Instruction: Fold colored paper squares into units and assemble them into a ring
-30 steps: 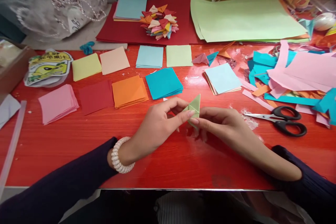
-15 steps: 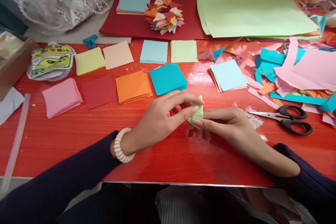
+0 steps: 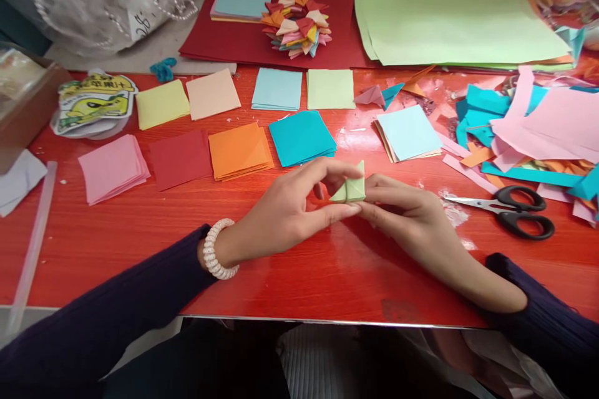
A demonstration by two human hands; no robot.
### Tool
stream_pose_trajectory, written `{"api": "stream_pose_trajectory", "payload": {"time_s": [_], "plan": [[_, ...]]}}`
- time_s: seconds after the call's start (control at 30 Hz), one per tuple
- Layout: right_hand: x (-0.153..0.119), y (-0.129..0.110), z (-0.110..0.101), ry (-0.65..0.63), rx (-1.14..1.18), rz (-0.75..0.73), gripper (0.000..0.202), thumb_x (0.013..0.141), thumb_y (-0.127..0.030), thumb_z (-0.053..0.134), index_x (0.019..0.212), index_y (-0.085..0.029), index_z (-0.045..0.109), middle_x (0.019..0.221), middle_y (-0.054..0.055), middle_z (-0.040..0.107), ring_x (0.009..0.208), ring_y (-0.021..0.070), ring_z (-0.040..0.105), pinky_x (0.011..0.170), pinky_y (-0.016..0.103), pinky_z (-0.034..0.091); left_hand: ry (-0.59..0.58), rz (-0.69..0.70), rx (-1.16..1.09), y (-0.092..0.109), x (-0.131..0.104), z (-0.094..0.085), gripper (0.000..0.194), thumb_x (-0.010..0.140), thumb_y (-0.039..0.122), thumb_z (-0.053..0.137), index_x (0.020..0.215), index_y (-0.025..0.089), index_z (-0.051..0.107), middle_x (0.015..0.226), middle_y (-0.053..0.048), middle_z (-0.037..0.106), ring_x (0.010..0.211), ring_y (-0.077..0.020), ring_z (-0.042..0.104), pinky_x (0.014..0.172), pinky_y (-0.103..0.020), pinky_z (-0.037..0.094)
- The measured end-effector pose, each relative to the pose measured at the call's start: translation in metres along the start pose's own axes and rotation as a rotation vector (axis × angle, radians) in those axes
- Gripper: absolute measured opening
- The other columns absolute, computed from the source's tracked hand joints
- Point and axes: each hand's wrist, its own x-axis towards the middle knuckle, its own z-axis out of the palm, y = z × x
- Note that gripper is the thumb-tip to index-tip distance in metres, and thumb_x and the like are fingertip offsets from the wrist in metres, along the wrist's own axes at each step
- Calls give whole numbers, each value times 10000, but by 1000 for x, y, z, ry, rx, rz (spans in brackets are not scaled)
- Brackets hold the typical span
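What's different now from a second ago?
The folded green paper has been turned, one tip now pointing left. The thumb of the left hand moved from the paper's face to its lower edge. The right hand stays at its right side. The scissors and orange stack lie as before.

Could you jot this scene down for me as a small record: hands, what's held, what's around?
Left hand: this hand pinches a small folded pale-green paper piece, finger above, thumb below
Right hand: this hand has its fingers at the piece's right end; grip partly hidden
Beyond left hand: stack of square teal paper
Right of right hand: black-handled metal scissors, tips pointing toward the hand
At back: multicoloured ring of folded paper on dark red paper sheets
Surface: glossy red wood-grain table
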Motion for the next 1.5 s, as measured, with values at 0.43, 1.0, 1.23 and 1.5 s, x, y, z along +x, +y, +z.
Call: {"api": "stream_pose_trajectory", "payload": {"time_s": [0.43, 1.0, 1.23, 1.5], "plan": [[-5, 29, -9, -62, -659, -391, 338, 868, -311, 491, 1168, -175, 572, 811, 59, 500, 663, 137, 464, 580, 274, 408, -181, 549, 945, -19, -6, -17, 186, 903, 141, 406, 933, 120, 588, 886, -63, 649, 857, -179, 583, 797, -317, 469], [3, 24, -7, -122, -602, -304, 337, 905, -273, 414, 1187, -182, 575, 700, 27, 449, 630, 137, 437, 579, 273, 366, -61, 92, 557, -23, 6, -7, 83, 872, 198, 519, 912, 126, 531, 833, -20, 590, 744, -107, 522, 677, -217, 426], [4, 25, -7, -55, -444, -160, 344, 904, -267, 394, 1153, -144, 598, 722, 39, 463, 614, 127, 460, 565, 262, 394, -74, 88, 607, -22, 8, -5, 97, 877, 231, 512, 880, 140, 545, 807, -9, 587, 729, -114, 521, 664, -229, 415], [7, 22, -7, -79, -414, -110, 337, 902, -264, 399, 1159, -168, 595, 719, 33, 449, 613, 128, 446, 557, 263, 374, -51, 92, 636, -26, 8, -1, 227, 884, 243, 494, 1074, 130, 545, 918, -54, 549, 785, -130, 529, 699, -251, 450]]}}
